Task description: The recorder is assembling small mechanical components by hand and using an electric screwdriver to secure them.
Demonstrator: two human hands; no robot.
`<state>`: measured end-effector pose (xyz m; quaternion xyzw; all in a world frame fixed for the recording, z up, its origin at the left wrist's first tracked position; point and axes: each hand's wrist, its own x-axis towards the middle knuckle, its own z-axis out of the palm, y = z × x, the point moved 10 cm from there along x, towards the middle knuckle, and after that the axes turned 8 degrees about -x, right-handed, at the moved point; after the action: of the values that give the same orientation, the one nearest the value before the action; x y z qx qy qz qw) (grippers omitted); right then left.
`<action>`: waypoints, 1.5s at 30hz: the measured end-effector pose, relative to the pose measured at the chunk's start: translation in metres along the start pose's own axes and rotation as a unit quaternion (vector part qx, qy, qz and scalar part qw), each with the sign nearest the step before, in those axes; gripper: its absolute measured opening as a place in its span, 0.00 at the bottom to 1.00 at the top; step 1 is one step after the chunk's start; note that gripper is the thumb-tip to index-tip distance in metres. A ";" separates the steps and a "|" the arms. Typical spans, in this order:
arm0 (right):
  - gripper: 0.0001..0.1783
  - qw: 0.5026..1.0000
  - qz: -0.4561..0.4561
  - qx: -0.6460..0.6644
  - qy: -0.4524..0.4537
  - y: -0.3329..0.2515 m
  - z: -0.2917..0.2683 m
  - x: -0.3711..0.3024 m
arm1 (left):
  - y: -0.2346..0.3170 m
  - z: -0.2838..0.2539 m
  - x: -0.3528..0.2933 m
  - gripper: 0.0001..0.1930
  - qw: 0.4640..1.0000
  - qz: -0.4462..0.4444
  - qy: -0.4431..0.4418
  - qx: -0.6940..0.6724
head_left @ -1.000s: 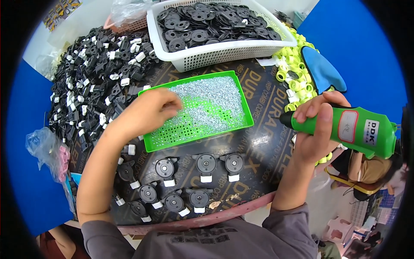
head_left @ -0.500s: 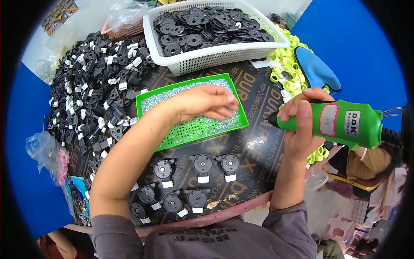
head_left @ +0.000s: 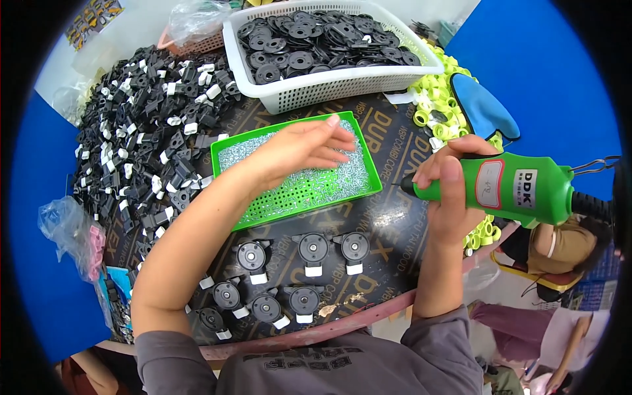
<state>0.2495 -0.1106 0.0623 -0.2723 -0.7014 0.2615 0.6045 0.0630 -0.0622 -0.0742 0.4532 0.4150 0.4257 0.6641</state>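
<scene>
My left hand [head_left: 304, 150] is held over a green plastic tray [head_left: 309, 210] of small silver screws [head_left: 247, 153]. Its fingers are stretched out and apart, and nothing shows in them. My right hand [head_left: 453, 176] grips a green electric screwdriver [head_left: 520, 189], whose black nose points left toward the tray's right edge. Below the tray, several round black parts with white tabs lie in two rough rows, among them one black assembly [head_left: 313, 248] in the upper row and another [head_left: 304, 300] in the lower row.
A white basket [head_left: 329, 84] full of black discs stands at the back. Loose black-and-white parts [head_left: 158, 131] are heaped at left. Yellow-green rings [head_left: 454, 99] and a blue glove-like piece [head_left: 484, 108] lie at right. Other people [head_left: 559, 257] are beyond the table's pink edge [head_left: 342, 327].
My left hand has drawn back to the left over the tray, its thumb side lifted. The screwdriver in my right hand has shifted slightly left. People behind at right have moved.
</scene>
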 end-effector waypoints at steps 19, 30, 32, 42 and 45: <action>0.14 1.000 -0.012 -0.005 0.000 -0.006 -0.003 0.002 | -0.015 0.067 -0.037 0.29 0.842 0.120 -0.223 0.476; 0.14 0.999 0.011 -0.020 0.050 0.000 -0.016 0.005 | 0.011 -0.006 -0.106 0.28 0.786 0.051 -0.207 0.581; 0.14 0.999 0.012 -0.023 0.043 0.001 -0.013 0.005 | 0.022 -0.016 -0.112 0.27 0.761 0.070 -0.151 0.627; 0.15 0.998 -0.024 -0.051 -0.017 -0.003 -0.001 0.000 | -0.016 0.039 -0.056 0.33 0.733 0.160 -0.245 0.615; 0.15 0.999 -0.010 -0.048 0.022 -0.003 -0.009 0.001 | -0.014 0.025 -0.054 0.32 0.707 0.147 -0.211 0.659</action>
<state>0.2577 -0.1116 0.0660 -0.2996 -0.7023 0.2150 0.6090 0.0730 -0.1221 -0.0727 0.9085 0.3677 0.0299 0.1963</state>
